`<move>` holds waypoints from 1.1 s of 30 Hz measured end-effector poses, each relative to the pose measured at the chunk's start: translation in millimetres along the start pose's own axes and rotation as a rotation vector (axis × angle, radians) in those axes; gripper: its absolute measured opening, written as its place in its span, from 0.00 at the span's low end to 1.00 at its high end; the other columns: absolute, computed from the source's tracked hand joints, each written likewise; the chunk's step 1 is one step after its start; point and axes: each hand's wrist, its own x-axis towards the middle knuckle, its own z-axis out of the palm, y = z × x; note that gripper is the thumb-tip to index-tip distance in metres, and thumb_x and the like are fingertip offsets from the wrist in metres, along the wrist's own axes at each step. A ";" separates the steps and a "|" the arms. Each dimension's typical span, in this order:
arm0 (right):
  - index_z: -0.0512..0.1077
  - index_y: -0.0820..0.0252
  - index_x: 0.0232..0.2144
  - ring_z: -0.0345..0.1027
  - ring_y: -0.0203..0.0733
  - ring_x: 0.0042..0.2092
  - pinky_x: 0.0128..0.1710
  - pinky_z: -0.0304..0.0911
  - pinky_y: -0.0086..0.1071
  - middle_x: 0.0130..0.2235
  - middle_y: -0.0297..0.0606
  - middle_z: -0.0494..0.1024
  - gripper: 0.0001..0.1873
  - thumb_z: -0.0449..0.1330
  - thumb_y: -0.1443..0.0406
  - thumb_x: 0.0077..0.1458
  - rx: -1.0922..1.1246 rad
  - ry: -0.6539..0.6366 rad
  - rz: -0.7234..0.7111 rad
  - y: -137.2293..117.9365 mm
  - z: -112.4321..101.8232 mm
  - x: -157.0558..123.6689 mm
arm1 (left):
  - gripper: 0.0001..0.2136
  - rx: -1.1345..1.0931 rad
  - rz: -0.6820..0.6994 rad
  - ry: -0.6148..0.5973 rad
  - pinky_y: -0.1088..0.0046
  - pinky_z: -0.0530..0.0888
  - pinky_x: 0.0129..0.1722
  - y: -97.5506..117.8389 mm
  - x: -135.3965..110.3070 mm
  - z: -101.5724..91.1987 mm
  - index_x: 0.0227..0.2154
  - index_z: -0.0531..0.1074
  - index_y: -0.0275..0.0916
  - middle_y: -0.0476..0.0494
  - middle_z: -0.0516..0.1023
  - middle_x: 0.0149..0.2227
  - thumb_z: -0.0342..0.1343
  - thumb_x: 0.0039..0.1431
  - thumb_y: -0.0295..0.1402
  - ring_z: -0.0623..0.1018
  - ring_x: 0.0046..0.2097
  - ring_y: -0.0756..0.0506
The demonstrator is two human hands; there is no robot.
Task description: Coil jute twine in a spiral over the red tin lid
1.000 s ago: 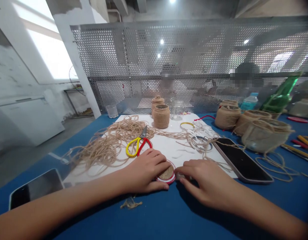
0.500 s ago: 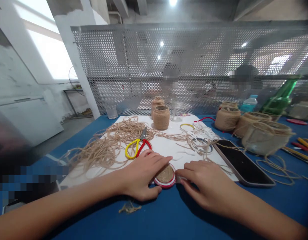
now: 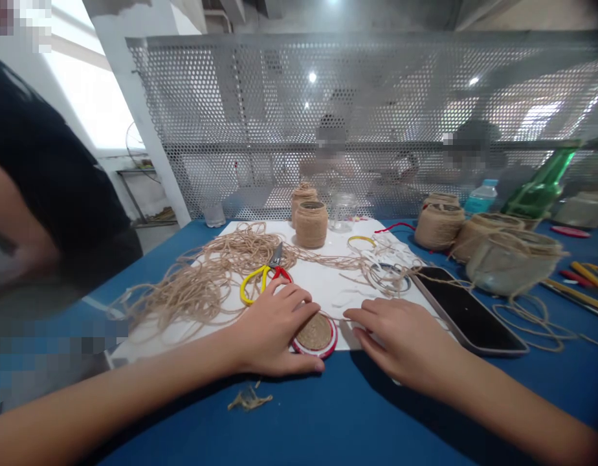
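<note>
A round disc (image 3: 314, 332) of coiled twine with a red and white rim lies flat at the near edge of the white paper. My left hand (image 3: 279, 330) rests on its left side, fingers over the far edge and thumb along the near edge, gripping it. Just right of the disc, apart from it, hovers my right hand (image 3: 396, 336), fingers bent and a gap between thumb and forefinger; I see nothing in it. Beyond my left fingertips lie scissors (image 3: 267, 275) with yellow and red handles. A loose heap of twine (image 3: 197, 285) spreads left of them.
Twine-wrapped jars (image 3: 311, 224) and a clear glass jar (image 3: 342, 212) stand at the back. A phone (image 3: 466, 310) lies on the right, near a part-wrapped jar (image 3: 512, 262) and a green bottle (image 3: 542, 188). A person in dark clothing (image 3: 61, 168) is at the left.
My right hand has drawn slightly away from the disc's edge. My left thumb has slid further along the near side. A person has come into view at the left.
</note>
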 end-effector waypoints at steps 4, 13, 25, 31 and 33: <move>0.71 0.58 0.41 0.65 0.42 0.37 0.35 0.53 0.34 0.33 0.39 0.72 0.14 0.46 0.67 0.60 -0.006 0.072 -0.032 -0.4 -5.4 -0.3 | 0.30 0.002 -0.005 -0.015 0.57 0.59 0.50 2.1 -0.3 1.0 0.50 0.66 0.37 0.39 0.71 0.43 0.51 0.52 0.57 0.69 0.46 0.39; 0.71 0.56 0.43 0.64 0.42 0.35 0.33 0.52 0.34 0.32 0.37 0.70 0.15 0.48 0.68 0.59 -0.055 0.038 -0.060 -2.4 -6.5 -1.5 | 0.31 -0.015 -0.035 -0.018 0.57 0.58 0.50 0.2 0.8 2.1 0.46 0.65 0.38 0.40 0.72 0.41 0.51 0.49 0.59 0.69 0.45 0.39; 0.72 0.55 0.40 0.64 0.40 0.34 0.32 0.50 0.33 0.31 0.36 0.70 0.14 0.47 0.66 0.60 -0.039 0.038 -0.071 -3.6 -2.9 -1.9 | 0.28 0.001 0.008 -0.007 0.60 0.62 0.46 0.1 1.9 1.0 0.41 0.68 0.36 0.38 0.70 0.41 0.49 0.52 0.58 0.67 0.44 0.39; 0.72 0.55 0.38 0.63 0.39 0.33 0.32 0.48 0.33 0.31 0.36 0.71 0.14 0.46 0.65 0.61 -0.051 0.023 -0.080 -5.2 -1.5 -1.9 | 0.28 -0.021 0.039 -0.047 0.63 0.64 0.44 -0.4 1.6 -0.9 0.45 0.68 0.36 0.39 0.69 0.40 0.50 0.53 0.56 0.67 0.42 0.40; 0.72 0.56 0.39 0.63 0.39 0.33 0.32 0.48 0.33 0.30 0.36 0.71 0.14 0.46 0.65 0.60 -0.047 0.029 -0.083 -5.0 -1.6 -2.3 | 0.28 -0.001 0.065 -0.045 0.63 0.64 0.43 -0.7 1.5 -1.1 0.46 0.68 0.37 0.39 0.69 0.39 0.50 0.54 0.56 0.67 0.41 0.41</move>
